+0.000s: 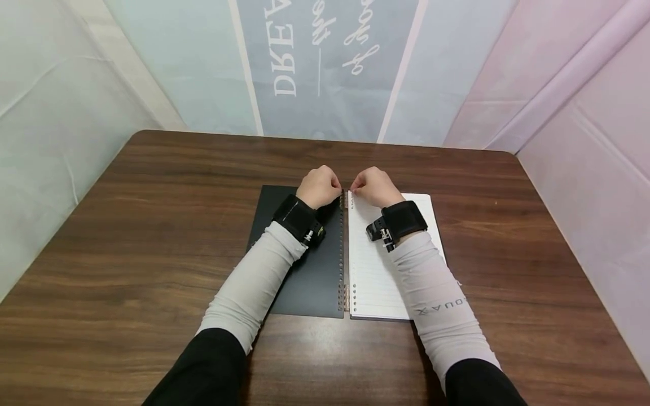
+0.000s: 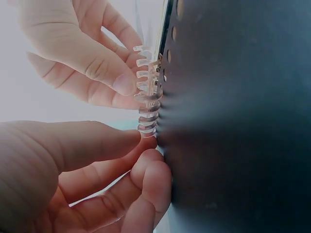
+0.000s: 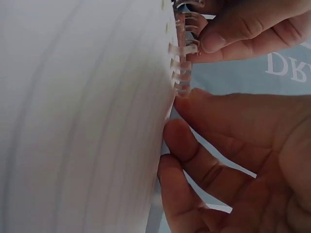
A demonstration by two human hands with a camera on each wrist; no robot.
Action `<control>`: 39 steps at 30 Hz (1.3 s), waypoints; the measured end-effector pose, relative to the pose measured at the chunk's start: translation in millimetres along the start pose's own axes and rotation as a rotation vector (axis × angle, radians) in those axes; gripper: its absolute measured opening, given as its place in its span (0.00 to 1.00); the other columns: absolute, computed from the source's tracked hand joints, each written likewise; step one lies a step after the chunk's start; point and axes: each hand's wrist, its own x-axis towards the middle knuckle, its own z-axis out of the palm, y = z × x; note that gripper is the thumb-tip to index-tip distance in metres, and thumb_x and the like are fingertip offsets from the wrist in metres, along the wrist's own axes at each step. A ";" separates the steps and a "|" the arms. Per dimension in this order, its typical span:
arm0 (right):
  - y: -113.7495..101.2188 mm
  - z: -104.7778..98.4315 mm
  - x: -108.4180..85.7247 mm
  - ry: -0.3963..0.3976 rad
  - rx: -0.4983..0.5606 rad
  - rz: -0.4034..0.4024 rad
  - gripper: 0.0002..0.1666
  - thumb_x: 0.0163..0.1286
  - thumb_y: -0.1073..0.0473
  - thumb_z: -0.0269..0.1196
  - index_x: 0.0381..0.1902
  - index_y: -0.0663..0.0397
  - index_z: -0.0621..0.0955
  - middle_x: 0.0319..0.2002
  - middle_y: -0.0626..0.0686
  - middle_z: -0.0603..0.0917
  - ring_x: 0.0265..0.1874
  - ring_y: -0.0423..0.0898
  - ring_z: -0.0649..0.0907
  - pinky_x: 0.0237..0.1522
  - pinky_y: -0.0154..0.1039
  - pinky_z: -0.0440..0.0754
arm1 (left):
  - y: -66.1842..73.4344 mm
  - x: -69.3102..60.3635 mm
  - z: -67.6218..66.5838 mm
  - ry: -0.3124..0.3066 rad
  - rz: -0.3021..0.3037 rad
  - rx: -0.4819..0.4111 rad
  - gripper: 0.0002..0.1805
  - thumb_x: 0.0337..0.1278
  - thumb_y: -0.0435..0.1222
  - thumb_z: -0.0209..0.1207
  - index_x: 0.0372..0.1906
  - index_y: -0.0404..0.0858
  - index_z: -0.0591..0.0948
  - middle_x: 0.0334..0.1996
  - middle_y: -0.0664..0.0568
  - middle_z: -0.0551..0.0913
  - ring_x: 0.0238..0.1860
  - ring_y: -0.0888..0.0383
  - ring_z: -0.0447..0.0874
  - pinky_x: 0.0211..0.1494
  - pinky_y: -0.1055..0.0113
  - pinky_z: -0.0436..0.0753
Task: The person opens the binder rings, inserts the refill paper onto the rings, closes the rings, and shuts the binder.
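Observation:
An opened loose-leaf notebook lies on the table, its black cover (image 1: 317,276) on the left and its white lined pages (image 1: 376,276) on the right. Down the middle runs a clear plastic binding comb (image 2: 148,119) with small rings. At the far end of the comb, my left hand (image 1: 319,188) pinches it between thumb and fingers beside the cover. Opposite, my right hand (image 1: 377,188) pinches the same comb (image 3: 181,65) at the pages' edge. Some upper rings stand apart from the cover's punched holes (image 2: 169,56). The fingertips partly hide the comb's end.
The brown wooden table (image 1: 152,254) extends around the notebook on all sides. Behind its far edge hangs a pale printed curtain (image 1: 330,113), with more fabric at left and right. A black camera strap (image 1: 403,219) circles each wrist.

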 end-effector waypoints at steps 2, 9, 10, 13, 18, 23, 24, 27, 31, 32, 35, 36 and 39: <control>0.3 1.2 0.0 -0.003 -0.011 0.021 0.10 0.73 0.67 0.57 0.41 0.63 0.86 0.44 0.62 0.85 0.40 0.52 0.79 0.44 0.44 0.75 | 1.4 -0.5 0.4 -0.003 -0.012 0.012 0.11 0.68 0.32 0.56 0.40 0.37 0.89 0.37 0.45 0.89 0.28 0.55 0.78 0.32 0.67 0.71; 1.3 1.8 -0.3 -0.019 -0.034 -0.024 0.09 0.73 0.68 0.56 0.39 0.63 0.83 0.37 0.59 0.84 0.36 0.52 0.76 0.43 0.43 0.72 | 6.3 -1.9 0.4 0.003 -0.053 0.065 0.12 0.69 0.34 0.54 0.36 0.41 0.88 0.33 0.48 0.88 0.27 0.55 0.77 0.27 0.66 0.71; 0.7 1.5 -0.4 -0.022 -0.039 -0.034 0.09 0.73 0.68 0.55 0.39 0.62 0.83 0.37 0.59 0.83 0.36 0.52 0.75 0.43 0.43 0.71 | 6.3 -1.6 0.4 0.004 -0.057 0.069 0.13 0.69 0.34 0.53 0.35 0.41 0.88 0.33 0.48 0.87 0.27 0.55 0.77 0.28 0.65 0.71; -0.1 0.8 0.9 -0.034 -0.051 -0.057 0.08 0.73 0.68 0.54 0.39 0.62 0.81 0.37 0.59 0.81 0.36 0.53 0.75 0.43 0.44 0.70 | 6.3 -0.4 0.8 0.010 -0.069 0.073 0.12 0.70 0.35 0.54 0.35 0.42 0.87 0.34 0.48 0.87 0.28 0.54 0.79 0.28 0.65 0.72; 2.2 1.2 4.3 -0.037 -0.056 -0.093 0.07 0.73 0.68 0.54 0.38 0.62 0.80 0.38 0.59 0.81 0.35 0.53 0.75 0.40 0.42 0.69 | 7.6 1.6 3.2 0.020 -0.072 0.075 0.12 0.70 0.35 0.54 0.33 0.42 0.87 0.32 0.49 0.86 0.28 0.53 0.80 0.28 0.64 0.73; 6.2 2.4 6.0 -0.035 -0.032 -0.108 0.07 0.71 0.69 0.55 0.38 0.63 0.81 0.35 0.58 0.82 0.34 0.51 0.75 0.38 0.39 0.68 | 8.4 2.4 4.4 0.015 -0.074 0.060 0.13 0.69 0.35 0.54 0.31 0.42 0.87 0.28 0.49 0.85 0.25 0.54 0.77 0.26 0.65 0.71; 6.8 2.6 6.2 -0.037 -0.025 -0.103 0.07 0.71 0.69 0.55 0.38 0.63 0.81 0.35 0.58 0.82 0.34 0.51 0.75 0.38 0.39 0.69 | 8.3 2.6 4.7 0.014 -0.072 0.057 0.13 0.69 0.35 0.54 0.31 0.42 0.87 0.28 0.50 0.85 0.25 0.54 0.77 0.26 0.65 0.71; 8.0 3.0 6.7 -0.041 -0.016 -0.087 0.08 0.71 0.69 0.55 0.39 0.64 0.82 0.35 0.57 0.82 0.34 0.51 0.75 0.37 0.38 0.69 | 7.7 3.0 5.8 0.007 -0.058 0.052 0.12 0.68 0.34 0.54 0.31 0.41 0.87 0.29 0.49 0.85 0.25 0.55 0.77 0.27 0.65 0.71; 8.6 3.4 8.0 -0.049 -0.013 -0.073 0.07 0.71 0.69 0.56 0.39 0.65 0.82 0.34 0.58 0.82 0.34 0.51 0.76 0.38 0.38 0.69 | 6.9 3.5 7.0 0.005 -0.046 0.044 0.11 0.68 0.34 0.55 0.33 0.41 0.87 0.32 0.48 0.86 0.28 0.54 0.79 0.29 0.65 0.73; 8.8 3.4 8.4 -0.050 -0.013 -0.073 0.07 0.71 0.70 0.56 0.39 0.65 0.82 0.34 0.58 0.83 0.34 0.51 0.76 0.38 0.38 0.70 | 6.9 3.6 7.0 0.007 -0.046 0.042 0.11 0.67 0.33 0.55 0.33 0.41 0.87 0.33 0.48 0.86 0.29 0.54 0.79 0.29 0.65 0.73; 9.3 3.9 10.0 -0.051 -0.008 -0.067 0.07 0.70 0.70 0.56 0.38 0.65 0.82 0.34 0.58 0.82 0.34 0.50 0.75 0.38 0.38 0.69 | 7.5 3.7 7.1 0.011 -0.044 0.036 0.11 0.68 0.33 0.54 0.34 0.41 0.87 0.34 0.48 0.87 0.28 0.54 0.79 0.29 0.65 0.73; 9.5 3.9 10.3 -0.052 -0.005 -0.066 0.07 0.70 0.70 0.56 0.38 0.65 0.82 0.33 0.58 0.82 0.34 0.50 0.75 0.37 0.38 0.69 | 7.9 3.6 7.1 0.013 -0.043 0.034 0.11 0.68 0.33 0.54 0.34 0.41 0.87 0.34 0.48 0.87 0.28 0.55 0.79 0.29 0.66 0.73; 9.2 3.6 10.7 -0.051 0.005 -0.061 0.07 0.71 0.69 0.56 0.37 0.65 0.82 0.32 0.56 0.82 0.33 0.49 0.75 0.36 0.37 0.69 | 9.6 3.4 7.0 0.017 -0.029 0.033 0.12 0.69 0.33 0.54 0.34 0.40 0.88 0.33 0.47 0.87 0.26 0.55 0.78 0.27 0.66 0.72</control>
